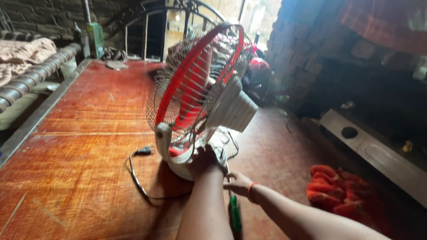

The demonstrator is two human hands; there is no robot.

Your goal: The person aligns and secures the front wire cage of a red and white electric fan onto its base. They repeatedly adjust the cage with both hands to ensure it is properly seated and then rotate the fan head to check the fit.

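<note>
A table fan (195,89) with a red rim, red blades, a wire cage and a white motor housing stands tilted on a red-brown wooden board (80,146). My left hand (204,161) grips the fan's white base from the near side. My right hand (238,182), with an orange thread at the wrist, sits just right of the base. Its fingers are curled on the shaft of a green-handled screwdriver (235,214), which points toward the base. The fan's black cord and plug (143,151) lie on the board to the left.
A metal bed frame (147,26) stands at the board's far end, and a rolled mat and cloth (26,66) lie at the left edge. An orange-red cloth (338,191) lies on the floor at right. A brick wall (302,49) and a grey slab (373,151) stand beyond it.
</note>
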